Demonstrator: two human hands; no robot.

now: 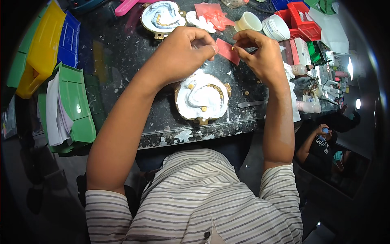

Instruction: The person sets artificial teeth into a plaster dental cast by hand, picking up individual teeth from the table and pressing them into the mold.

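Observation:
Over the bench, my left hand (185,55) has its thumb and forefinger closed in a pinch; what they hold, if anything, I cannot make out. Facing it, my right hand (262,55) pinches a small yellowish piece (232,48) at its fingertips. A flat pink wax sheet (228,52) shows between the two hands; whether a hand touches it I cannot tell. Just below my hands sits a brass dental flask half (202,121) filled with white plaster (193,110), with a curved row of gold-coloured teeth (215,87) and loose-looking gold pieces (204,109) on it.
Behind lies a second flask half (161,18). Crumpled pink wax (212,15), a pale cup (248,21) and a white tub (276,27) stand beyond. A knife (250,104) lies at right. Green bins (79,107) flank the left; two people are at far right.

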